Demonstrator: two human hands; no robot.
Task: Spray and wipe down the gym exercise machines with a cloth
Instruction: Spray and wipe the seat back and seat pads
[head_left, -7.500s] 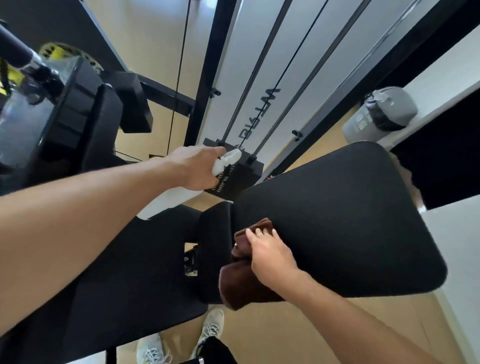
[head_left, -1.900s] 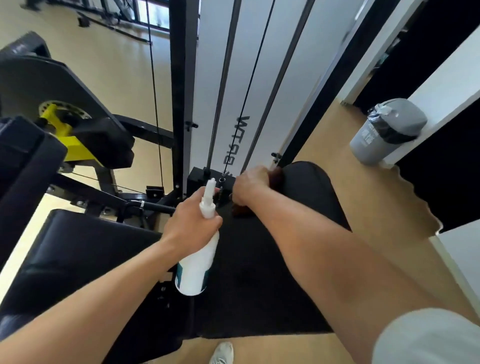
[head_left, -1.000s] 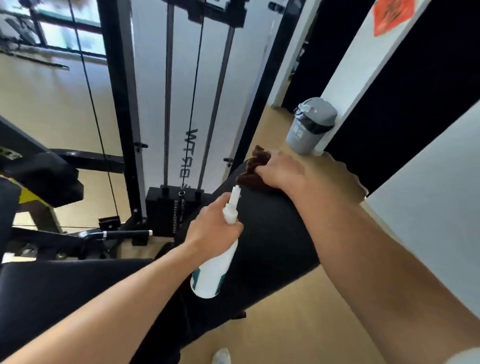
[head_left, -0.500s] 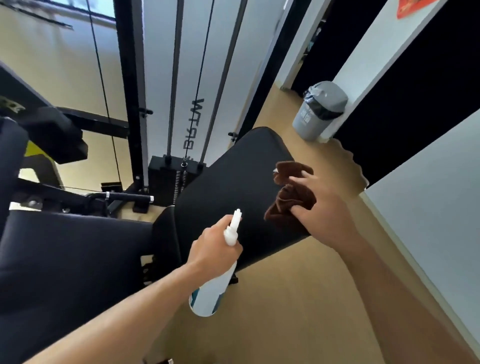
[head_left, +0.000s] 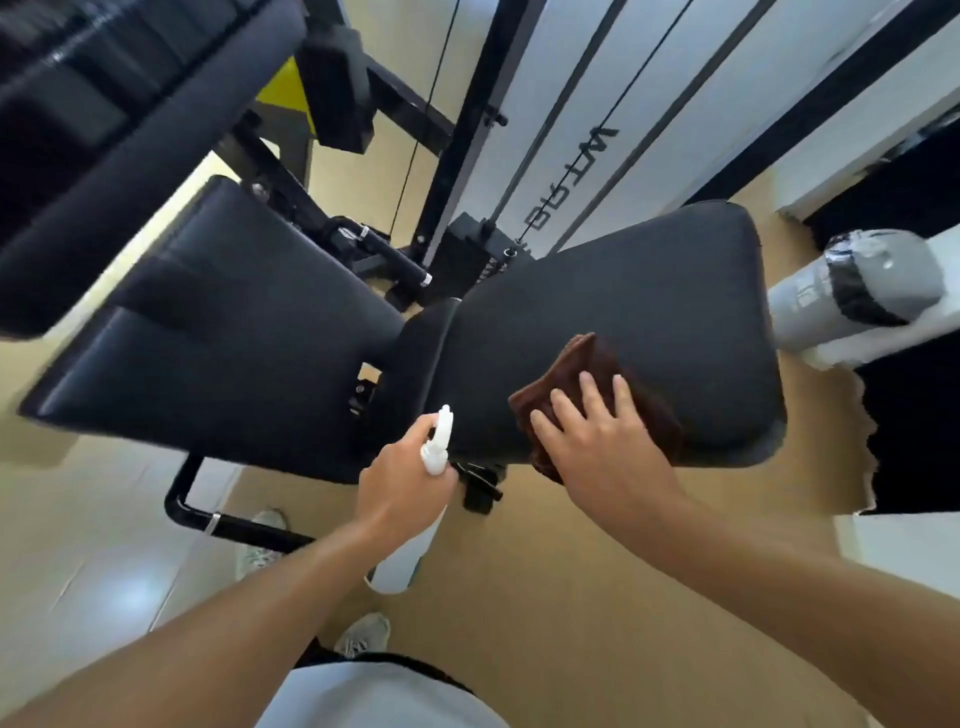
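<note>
A black padded bench has a back pad (head_left: 649, 291) on the right and a seat pad (head_left: 223, 332) on the left. A folded brown cloth (head_left: 587, 364) lies on the near part of the back pad. My right hand (head_left: 597, 441) presses flat on the cloth with its fingers straight. My left hand (head_left: 400, 488) grips a white spray bottle (head_left: 410, 545) by its neck, just off the near edge of the bench; the nozzle points up toward the pads.
A cable machine frame (head_left: 467, 130) with a black weight stack (head_left: 472, 249) stands behind the bench. A grey bin (head_left: 852, 291) is at the right by the wall. A black floor bar (head_left: 228, 525) sits near my shoes (head_left: 260, 540).
My right hand has gone from holding the bunched cloth beside the pad's edge to pressing it flat on the back pad. The view has tilted down; the left hand keeps the bottle.
</note>
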